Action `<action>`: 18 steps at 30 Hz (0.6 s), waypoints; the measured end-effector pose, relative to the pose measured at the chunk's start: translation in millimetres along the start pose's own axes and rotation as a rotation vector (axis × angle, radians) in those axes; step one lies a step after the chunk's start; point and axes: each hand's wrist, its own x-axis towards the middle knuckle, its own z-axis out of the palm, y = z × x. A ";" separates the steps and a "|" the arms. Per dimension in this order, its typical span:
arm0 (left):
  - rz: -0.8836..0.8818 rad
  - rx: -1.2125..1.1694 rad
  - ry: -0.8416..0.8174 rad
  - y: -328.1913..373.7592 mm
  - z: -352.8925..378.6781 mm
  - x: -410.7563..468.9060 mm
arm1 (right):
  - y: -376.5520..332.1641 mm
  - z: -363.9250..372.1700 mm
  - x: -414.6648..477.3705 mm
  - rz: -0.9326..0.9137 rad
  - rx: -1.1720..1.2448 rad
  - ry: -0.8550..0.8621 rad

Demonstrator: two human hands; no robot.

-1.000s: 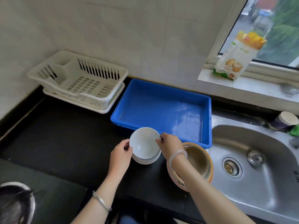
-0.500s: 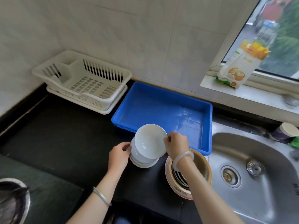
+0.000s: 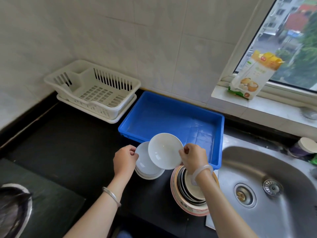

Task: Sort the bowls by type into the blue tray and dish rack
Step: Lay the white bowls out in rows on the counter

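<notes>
My right hand (image 3: 193, 156) pinches the rim of a white bowl (image 3: 165, 150), lifted and tilted above a stack of white bowls (image 3: 147, 167) on the black counter. My left hand (image 3: 124, 160) grips the left rim of that stack's top bowl. A second stack of patterned, tan-rimmed bowls (image 3: 190, 194) stands to the right, partly hidden by my right wrist. The blue tray (image 3: 171, 115) lies just behind the bowls with nothing in it. The white dish rack (image 3: 93, 91) stands at the back left, with nothing in it.
A steel sink (image 3: 267, 186) fills the right side. A food packet (image 3: 253, 76) leans on the windowsill. A cup (image 3: 303, 146) stands behind the sink. A dark pan (image 3: 12, 210) shows at the lower left edge. Tiled wall rises behind rack and tray.
My right hand has lifted the top white bowl off the stack and tilted it up toward the blue tray. My left hand stays at the stack's rim.
</notes>
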 end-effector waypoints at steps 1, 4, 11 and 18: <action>-0.020 -0.013 -0.013 0.2 -2.5 0.4 | -0.4 -2.4 -0.2 -0.011 0.005 0.002; -0.085 -0.103 -0.030 0.9 -11.6 3.0 | -6.4 -10.1 -0.9 -0.050 0.043 0.019; -0.138 -0.272 0.043 -4.6 -55.7 19.5 | -52.4 -17.2 7.6 -0.136 0.124 -0.014; -0.285 -0.413 0.203 -61.3 -116.0 48.7 | -126.0 26.8 32.0 -0.238 0.133 -0.138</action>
